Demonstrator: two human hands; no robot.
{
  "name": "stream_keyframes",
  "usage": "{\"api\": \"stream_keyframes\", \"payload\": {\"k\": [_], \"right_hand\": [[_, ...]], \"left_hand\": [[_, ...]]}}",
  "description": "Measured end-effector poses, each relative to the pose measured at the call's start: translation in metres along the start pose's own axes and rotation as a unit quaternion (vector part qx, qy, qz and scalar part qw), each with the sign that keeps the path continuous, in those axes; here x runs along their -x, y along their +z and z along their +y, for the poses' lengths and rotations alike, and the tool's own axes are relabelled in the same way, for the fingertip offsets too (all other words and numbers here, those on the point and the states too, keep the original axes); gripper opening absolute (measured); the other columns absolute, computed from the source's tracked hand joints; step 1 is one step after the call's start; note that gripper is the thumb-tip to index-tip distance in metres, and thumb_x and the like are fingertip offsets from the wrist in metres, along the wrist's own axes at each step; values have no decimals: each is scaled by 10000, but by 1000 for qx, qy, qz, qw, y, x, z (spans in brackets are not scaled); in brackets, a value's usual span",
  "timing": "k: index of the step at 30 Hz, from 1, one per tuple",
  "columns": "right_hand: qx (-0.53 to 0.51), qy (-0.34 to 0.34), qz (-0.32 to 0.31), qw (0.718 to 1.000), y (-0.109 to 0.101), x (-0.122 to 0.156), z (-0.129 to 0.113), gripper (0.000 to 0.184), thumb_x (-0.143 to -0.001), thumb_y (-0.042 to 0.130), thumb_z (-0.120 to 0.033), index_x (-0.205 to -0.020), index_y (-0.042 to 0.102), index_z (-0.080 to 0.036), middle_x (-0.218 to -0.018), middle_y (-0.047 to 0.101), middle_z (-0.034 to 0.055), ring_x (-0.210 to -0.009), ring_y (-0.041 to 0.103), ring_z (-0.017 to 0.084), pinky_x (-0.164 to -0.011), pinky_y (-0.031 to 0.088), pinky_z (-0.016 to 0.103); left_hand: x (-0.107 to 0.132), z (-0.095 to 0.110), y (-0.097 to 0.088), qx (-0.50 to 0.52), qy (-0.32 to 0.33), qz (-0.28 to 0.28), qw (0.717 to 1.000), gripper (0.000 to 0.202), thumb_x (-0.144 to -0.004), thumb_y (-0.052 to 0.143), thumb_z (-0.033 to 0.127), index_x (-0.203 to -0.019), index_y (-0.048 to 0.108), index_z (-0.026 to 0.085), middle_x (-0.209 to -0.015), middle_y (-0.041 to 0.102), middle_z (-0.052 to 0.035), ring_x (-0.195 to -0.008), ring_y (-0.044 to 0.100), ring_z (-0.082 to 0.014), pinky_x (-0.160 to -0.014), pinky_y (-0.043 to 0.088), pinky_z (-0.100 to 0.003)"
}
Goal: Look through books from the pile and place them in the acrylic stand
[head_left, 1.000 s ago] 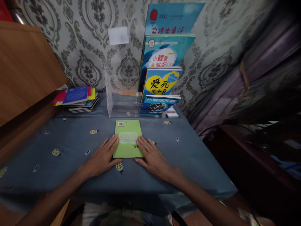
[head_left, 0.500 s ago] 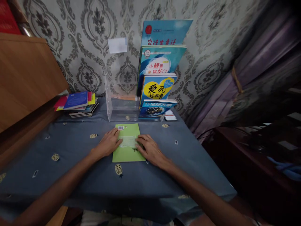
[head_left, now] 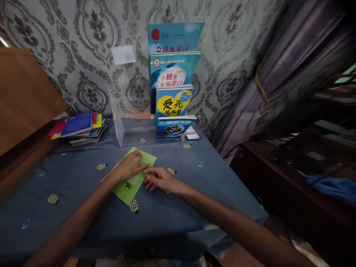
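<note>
A thin green book [head_left: 148,157] lies flat and slanted on the table, the back-cover text partly showing. My left hand [head_left: 130,166] rests on top of it, fingers bent over the cover and thumb stretched to the right; nothing is gripped. At the book's right edge, my right hand [head_left: 161,179] hovers or lightly touches, its index finger pointing left and the others loosely bent and apart. The left hand covers the middle of the book.
Behind stands a clear acrylic rack [head_left: 119,129] with several books in tiers, among them a yellow-and-blue book [head_left: 172,102]. A stack of books topped by a blue book [head_left: 78,124] sits at left. A purple curtain [head_left: 241,107] hangs at right.
The green book has turned clockwise from upright to slanted and moved left. My left hand has moved onto its middle, while my right hand has come off the cover to its right edge.
</note>
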State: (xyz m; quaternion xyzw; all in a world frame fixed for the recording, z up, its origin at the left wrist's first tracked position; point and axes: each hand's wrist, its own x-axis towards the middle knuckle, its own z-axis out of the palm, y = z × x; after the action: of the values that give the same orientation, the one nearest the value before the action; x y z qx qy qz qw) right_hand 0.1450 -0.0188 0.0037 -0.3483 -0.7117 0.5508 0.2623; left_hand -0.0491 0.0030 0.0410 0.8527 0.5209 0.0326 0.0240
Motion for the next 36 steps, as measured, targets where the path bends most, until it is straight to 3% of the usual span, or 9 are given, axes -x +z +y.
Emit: {"api": "stream_keyframes", "payload": {"k": [2,5,8,11,15,25,36], "right_hand": [[53,-6,61,997,-8,-5,1,281,-897,464,-156,-1076,681,-175,-812,745,32,-600,706,138,-579,566,253],[133,-26,199,971,-33,-20,6,298,-874,462,-132,-1048,696,-195,-790,756,17,-615,704,148,-672,585,294],[138,-37,242,960,-51,-36,14,312,-881,451,-125,-1081,682,-189,-888,780,43,-791,740,179,-780,587,322],[112,-44,248,961,-55,-42,21,316,-913,434,-146,-1137,654,-183,-974,784,64,-885,744,182,-840,579,333],[88,-66,232,966,-53,-36,24,318,-942,423,-183,-1182,630,-202,-994,785,52,-914,743,182,-865,577,350],[97,-81,236,963,-52,-31,22,324,-947,429,-196,-1217,608,-198,-1045,781,60,-975,730,205,-916,549,383],[79,-106,234,963,-51,-28,21,315,-954,435,-215,-1231,584,-189,-1050,778,81,-987,723,208,-883,538,368]], "left_hand": [[0,7,-1,-26,-5,-12,1000,514,-963,428,573,-1109,603,112,-1227,622,-196,-1242,549,-322,-1043,430,-420],[2,26,-1,-64,-31,-16,997,499,-926,516,548,-1135,597,102,-1231,618,-215,-1231,545,-361,-1028,439,-461],[4,48,-3,-86,-64,-7,994,413,-932,527,442,-1130,611,89,-1190,635,-232,-1147,589,-371,-909,510,-464],[4,63,-6,-106,-87,-14,990,332,-944,494,338,-1095,644,83,-1118,670,-228,-1060,634,-348,-796,545,-422],[2,70,-14,-119,-83,-38,989,310,-956,455,275,-1053,679,83,-1037,710,-205,-988,677,-328,-759,539,-398],[0,57,-31,-65,-113,-62,989,363,-1000,380,289,-943,713,157,-969,754,-135,-929,709,-271,-790,472,-352],[2,47,-33,-26,-122,-55,991,388,-1003,356,288,-903,713,175,-911,752,-99,-890,687,-239,-747,407,-316]]}}
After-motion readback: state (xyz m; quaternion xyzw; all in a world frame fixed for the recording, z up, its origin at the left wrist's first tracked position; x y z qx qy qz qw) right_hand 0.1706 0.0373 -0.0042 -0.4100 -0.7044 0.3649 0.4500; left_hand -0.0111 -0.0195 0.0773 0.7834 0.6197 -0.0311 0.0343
